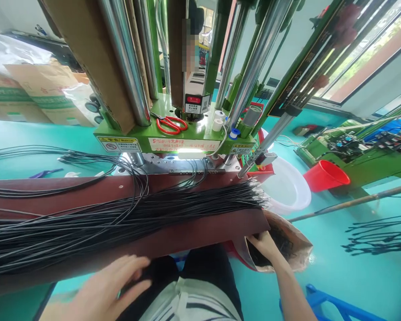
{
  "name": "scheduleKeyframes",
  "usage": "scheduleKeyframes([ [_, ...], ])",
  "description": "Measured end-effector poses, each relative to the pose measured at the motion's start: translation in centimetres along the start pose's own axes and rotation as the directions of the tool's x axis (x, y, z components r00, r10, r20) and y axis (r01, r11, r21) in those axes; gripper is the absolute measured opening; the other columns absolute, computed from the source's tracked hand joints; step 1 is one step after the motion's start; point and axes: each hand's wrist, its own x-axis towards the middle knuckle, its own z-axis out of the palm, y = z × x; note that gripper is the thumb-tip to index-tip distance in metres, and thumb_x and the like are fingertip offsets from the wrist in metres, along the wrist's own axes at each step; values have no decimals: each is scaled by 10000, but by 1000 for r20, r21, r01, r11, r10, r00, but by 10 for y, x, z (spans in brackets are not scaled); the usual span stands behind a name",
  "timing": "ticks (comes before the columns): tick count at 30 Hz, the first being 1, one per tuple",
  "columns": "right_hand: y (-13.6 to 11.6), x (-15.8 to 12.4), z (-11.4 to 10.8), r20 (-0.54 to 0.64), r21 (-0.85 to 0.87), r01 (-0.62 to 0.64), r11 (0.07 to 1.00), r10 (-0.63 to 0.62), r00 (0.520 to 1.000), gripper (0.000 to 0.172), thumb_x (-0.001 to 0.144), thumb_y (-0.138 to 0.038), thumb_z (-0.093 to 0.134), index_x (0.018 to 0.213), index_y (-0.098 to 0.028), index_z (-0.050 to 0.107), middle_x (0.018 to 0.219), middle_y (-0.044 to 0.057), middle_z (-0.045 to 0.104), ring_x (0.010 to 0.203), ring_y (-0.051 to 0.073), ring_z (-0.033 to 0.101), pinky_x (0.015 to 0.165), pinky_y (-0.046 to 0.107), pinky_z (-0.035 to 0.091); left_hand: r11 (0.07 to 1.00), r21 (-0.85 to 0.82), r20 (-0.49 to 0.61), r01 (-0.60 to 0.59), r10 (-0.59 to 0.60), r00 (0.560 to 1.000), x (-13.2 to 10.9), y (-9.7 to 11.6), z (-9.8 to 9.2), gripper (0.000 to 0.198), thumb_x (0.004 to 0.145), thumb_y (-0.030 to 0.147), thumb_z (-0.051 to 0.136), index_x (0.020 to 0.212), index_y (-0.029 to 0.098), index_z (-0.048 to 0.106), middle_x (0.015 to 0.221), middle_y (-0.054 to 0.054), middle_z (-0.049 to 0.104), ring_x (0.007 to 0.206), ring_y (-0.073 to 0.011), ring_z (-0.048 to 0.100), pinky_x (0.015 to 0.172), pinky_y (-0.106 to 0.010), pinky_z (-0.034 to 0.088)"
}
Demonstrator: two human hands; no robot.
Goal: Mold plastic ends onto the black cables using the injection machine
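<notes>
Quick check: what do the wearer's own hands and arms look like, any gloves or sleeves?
The left hand and right hand are gloveless; the left is blurred, so fine detail is lost. No sleeve or wristband shows on the right forearm. The pale top has dark stripes; the trousers are black.

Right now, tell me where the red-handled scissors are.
In the head view, the red-handled metal scissors lie above and slightly left of centre, on the green metal machine ledge, beyond the long bundle of black cables.
</notes>
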Motion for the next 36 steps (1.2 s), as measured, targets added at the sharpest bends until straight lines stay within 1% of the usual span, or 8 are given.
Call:
scheduleKeyframes([
  [4, -9, -1, -9, 59, -219, 45, 975, -32, 998, 508, 772, -301, 479, 1235, -92, 470, 1229, 184, 531, 1163, 291, 471, 946, 394, 377, 909, 215, 7, -356, 363, 932, 86, 69, 7, 346, 804, 350, 531, 1109, 193, 574, 1071, -81, 615, 966, -229, 542, 852, -353, 445],
  [8, -26, -13, -27, 204, -357, 10, 934, 68, 977, 358, 769, -256, 485, 1076, -97, 580, 1067, 173, 621, 988, 285, 581, 837, 351, 420, 818, 409, 119, -406, 393, 912, 142, 101, 32, 400, 765, 278, 592, 1134, 137, 528, 1033, -116, 583, 926, -258, 530, 764, -368, 455],
  [15, -59, -44, -43, 409, -152, 135, 979, -62, 910, 438, 762, -242, 520, 1197, -196, 522, 1142, 91, 599, 1008, 241, 562, 836, 320, 418, 776, 332, 339, -535, 431, 836, 173, 103, 30, 176, 874, 213, 384, 829, 144, 540, 830, -77, 575, 769, -204, 570, 642, -301, 429],
  [22, -92, -44, -33, 480, 307, 184, 934, -319, 817, 448, 754, -228, 588, 1198, -232, 539, 1059, 61, 640, 940, 199, 588, 762, 303, 458, 951, 30, 306, -307, 284, 909, 184, 105, -9, 189, 890, 284, 275, 785, 203, 409, 701, -7, 535, 663, -171, 539, 639, -299, 386],
  [25, -107, -29, -11, 419, 759, -46, 650, -433, 798, 507, 754, -250, 621, 1242, -240, 484, 1100, 72, 625, 990, 206, 591, 841, 364, 448, 963, -124, 314, -239, 267, 911, 180, 104, -16, 202, 888, 340, 251, 776, 226, 374, 643, 29, 506, 611, -157, 517, 605, -283, 370],
  [30, -134, 19, 3, 121, 983, -147, -109, -216, 969, 376, 771, -350, 599, 1131, -255, 539, 1144, 49, 611, 1056, 206, 567, 937, 394, 396, 952, -131, 300, -277, 305, 904, 163, 109, -3, 191, 886, 335, 250, 831, 221, 392, 675, 9, 545, 649, -173, 556, 625, -295, 380],
  [33, -141, 41, -15, -9, 981, -8, -193, -88, 996, 242, 804, -338, 553, 1003, -216, 615, 1004, 31, 669, 936, 171, 616, 897, 337, 430, 941, -95, 351, -324, 336, 874, 151, 110, 12, 220, 889, 290, 235, 877, 202, 436, 741, -36, 609, 698, -189, 589, 651, -309, 402],
  [36, -142, 44, -34, -35, 998, 28, -59, -131, 991, 235, 805, -356, 553, 912, -173, 654, 823, 44, 697, 763, 183, 647, 803, 357, 468, 933, -168, 408, -319, 360, 839, 148, 113, 19, 231, 880, 297, 284, 930, 203, 489, 823, -54, 643, 781, -191, 604, 687, -304, 429],
])
